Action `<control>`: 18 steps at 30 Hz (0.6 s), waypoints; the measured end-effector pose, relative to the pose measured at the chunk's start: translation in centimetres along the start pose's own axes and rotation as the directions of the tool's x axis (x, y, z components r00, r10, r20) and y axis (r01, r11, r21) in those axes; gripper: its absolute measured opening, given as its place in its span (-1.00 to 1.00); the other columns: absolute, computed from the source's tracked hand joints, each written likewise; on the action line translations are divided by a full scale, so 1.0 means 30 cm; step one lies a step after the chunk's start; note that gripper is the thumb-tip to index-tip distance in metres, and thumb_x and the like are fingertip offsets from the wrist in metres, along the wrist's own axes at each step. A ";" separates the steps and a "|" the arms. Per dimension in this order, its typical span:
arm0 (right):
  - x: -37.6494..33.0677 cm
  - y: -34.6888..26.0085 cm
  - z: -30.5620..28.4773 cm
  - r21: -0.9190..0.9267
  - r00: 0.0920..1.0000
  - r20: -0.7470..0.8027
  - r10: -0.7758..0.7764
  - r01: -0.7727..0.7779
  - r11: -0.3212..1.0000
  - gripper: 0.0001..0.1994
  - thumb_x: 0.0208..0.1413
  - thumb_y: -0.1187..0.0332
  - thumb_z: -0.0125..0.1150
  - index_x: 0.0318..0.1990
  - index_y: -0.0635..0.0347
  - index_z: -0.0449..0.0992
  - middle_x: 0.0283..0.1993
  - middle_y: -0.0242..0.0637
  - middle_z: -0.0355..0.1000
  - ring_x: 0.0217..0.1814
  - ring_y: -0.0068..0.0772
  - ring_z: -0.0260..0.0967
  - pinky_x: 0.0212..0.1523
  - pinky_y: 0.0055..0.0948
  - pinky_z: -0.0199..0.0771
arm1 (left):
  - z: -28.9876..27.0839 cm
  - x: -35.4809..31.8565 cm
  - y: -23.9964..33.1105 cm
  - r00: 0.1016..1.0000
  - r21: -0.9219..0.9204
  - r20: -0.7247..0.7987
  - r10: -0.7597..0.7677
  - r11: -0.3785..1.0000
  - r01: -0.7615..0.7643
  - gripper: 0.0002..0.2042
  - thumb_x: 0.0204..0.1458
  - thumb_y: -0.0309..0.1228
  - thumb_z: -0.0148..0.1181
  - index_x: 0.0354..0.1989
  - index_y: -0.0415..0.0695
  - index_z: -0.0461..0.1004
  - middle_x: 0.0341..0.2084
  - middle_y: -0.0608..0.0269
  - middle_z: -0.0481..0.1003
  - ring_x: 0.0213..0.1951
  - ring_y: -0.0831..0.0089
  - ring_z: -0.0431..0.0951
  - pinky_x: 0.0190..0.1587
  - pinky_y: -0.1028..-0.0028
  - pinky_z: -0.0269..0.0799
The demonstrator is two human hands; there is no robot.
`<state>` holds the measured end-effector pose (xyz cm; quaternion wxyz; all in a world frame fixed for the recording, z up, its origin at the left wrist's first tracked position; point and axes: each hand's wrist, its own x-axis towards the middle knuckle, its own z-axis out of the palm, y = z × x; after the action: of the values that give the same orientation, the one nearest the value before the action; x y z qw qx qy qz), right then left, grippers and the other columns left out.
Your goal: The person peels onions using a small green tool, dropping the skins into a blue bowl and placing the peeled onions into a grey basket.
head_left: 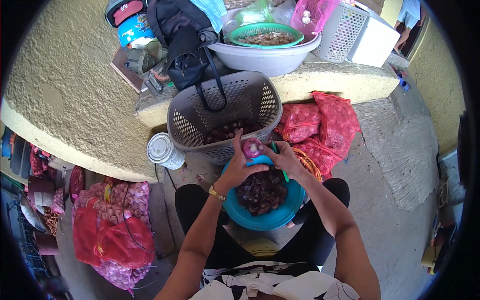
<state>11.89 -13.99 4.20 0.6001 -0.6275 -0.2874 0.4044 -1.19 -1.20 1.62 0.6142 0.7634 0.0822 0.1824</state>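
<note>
While the left hand (239, 167) has its fingers closed round a red onion (252, 147) above the blue basin (240, 212) and the right hand (286, 159) grips a green-handled knife (279, 160) beside it, a slipping blade could nick the thumb.

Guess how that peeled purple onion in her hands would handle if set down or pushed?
The onion looks round, so it would probably roll. Its peeled skin shines, so it may be slippery. The left hand pinches it without denting it, so it is likely firm; the right hand is at it too.
</note>
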 end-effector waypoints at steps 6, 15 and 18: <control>0.020 0.039 0.003 0.026 0.996 -0.007 0.093 -0.093 0.995 -0.60 0.08 -0.03 0.33 -0.40 0.17 0.53 -0.57 -0.62 0.27 -0.63 -0.81 0.10 -0.68 -0.64 0.04 | 0.010 0.027 -0.083 0.959 0.075 -0.168 0.227 0.973 -0.217 -0.25 0.00 -0.59 0.29 0.24 -0.09 -0.15 0.26 -0.04 0.07 0.22 0.26 0.25 0.28 0.26 0.20; 0.011 0.005 0.010 0.148 0.999 0.025 0.031 -0.034 0.988 -0.72 0.10 0.19 0.37 -0.19 0.22 0.59 -0.48 -0.61 0.39 -0.52 -0.83 0.19 -0.56 -0.68 0.18 | -0.004 0.028 -0.122 0.973 -0.115 -0.191 0.131 0.981 -0.155 -0.41 0.00 -0.64 0.25 0.13 -0.14 0.03 0.16 0.03 0.21 0.18 0.33 0.31 0.24 0.30 0.27; 0.008 -0.002 0.021 0.183 0.987 0.022 -0.157 0.150 0.972 -0.74 0.11 0.31 0.35 -0.12 0.28 0.57 -0.35 -0.55 0.47 -0.36 -0.78 0.30 -0.34 -0.65 0.35 | -0.009 0.036 -0.051 0.954 -0.091 -0.243 0.173 0.975 -0.200 -0.40 -0.09 -0.58 0.34 0.16 -0.18 0.21 0.29 -0.01 0.16 0.26 0.23 0.25 0.31 0.32 0.13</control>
<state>11.48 -13.44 4.26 0.6787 -0.5389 -0.3081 0.3925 -0.17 -0.22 0.38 0.6230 0.7044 0.0706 0.3326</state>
